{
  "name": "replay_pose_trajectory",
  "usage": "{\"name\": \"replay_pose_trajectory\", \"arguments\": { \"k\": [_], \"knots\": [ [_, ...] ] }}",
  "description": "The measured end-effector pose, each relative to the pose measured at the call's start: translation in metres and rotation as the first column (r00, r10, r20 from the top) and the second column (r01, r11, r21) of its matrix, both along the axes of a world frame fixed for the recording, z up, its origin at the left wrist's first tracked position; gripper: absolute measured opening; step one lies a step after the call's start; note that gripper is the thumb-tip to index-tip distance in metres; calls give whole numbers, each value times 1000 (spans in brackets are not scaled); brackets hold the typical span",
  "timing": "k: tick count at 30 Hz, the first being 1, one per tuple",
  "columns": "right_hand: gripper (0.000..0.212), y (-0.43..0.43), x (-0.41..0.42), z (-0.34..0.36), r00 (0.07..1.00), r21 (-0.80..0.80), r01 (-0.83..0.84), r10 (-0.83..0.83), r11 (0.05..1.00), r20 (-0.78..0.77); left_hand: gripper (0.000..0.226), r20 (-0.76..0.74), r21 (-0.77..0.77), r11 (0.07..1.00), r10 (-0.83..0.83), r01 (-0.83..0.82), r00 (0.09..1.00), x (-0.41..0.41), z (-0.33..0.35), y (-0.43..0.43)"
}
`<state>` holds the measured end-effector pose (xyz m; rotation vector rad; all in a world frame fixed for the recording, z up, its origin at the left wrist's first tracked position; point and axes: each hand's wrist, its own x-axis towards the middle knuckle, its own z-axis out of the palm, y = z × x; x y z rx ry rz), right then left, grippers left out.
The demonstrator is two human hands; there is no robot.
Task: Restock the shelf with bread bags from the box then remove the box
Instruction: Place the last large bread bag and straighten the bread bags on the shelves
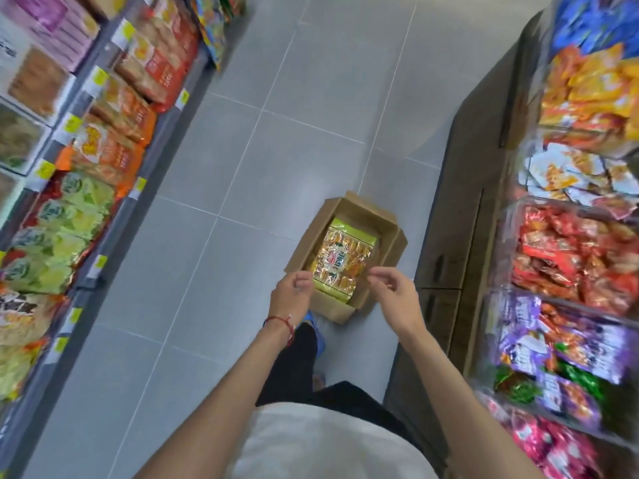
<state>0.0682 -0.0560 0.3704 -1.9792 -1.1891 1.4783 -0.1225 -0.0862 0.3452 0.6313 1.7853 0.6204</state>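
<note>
An open cardboard box [387, 233] stands on the grey tiled floor of a shop aisle. Inside it lies a yellow and green bread bag [342, 250] with clear film over the rolls. My left hand [292, 293] hovers above the box's near left corner with loosely curled fingers and holds nothing. My right hand [390, 288] hangs over the near right side, fingers also loosely curled and empty. Neither hand touches the bag. The shelf on the left [103, 229] carries rows of green and orange bags.
Shelves full of packets line the left side. Wire bins of snack bags [581, 257] and a dark wooden cabinet [460, 216] run along the right. Between them lies the tiled aisle floor [276, 115]. My legs and a blue shoe [311, 319] are just behind the box.
</note>
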Motion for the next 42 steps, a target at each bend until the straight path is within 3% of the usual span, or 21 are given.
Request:
{"name": "replay_pose_trajectory", "arguments": {
  "k": [14,20,24,29,33,38,42],
  "knots": [
    [14,138,32,-173,956,-233,-253,279,939,86,22,-80,-253,963,-122,98,989,50,-139,74],
    [20,181,42,-275,936,-384,-302,347,872,52,20,-112,-333,941,27,-63,993,78,-222,87],
    [18,204,51,-355,905,-448,-317,408,836,120,20,-100,-388,905,146,-174,984,100,-288,95],
    [26,234,69,-453,788,-406,-443,563,799,248,30,-146,-461,854,197,-243,970,112,-396,109],
    [45,251,79,-532,714,-323,-527,615,786,334,42,-172,-599,791,22,-122,985,116,-491,107],
    [62,267,87,-618,601,-301,-650,714,698,359,60,-133,-756,594,272,-275,953,123,-569,116],
    [77,277,90,-656,496,-354,-720,800,597,339,80,-177,-735,493,523,-465,834,130,-609,114]
  ]
}}
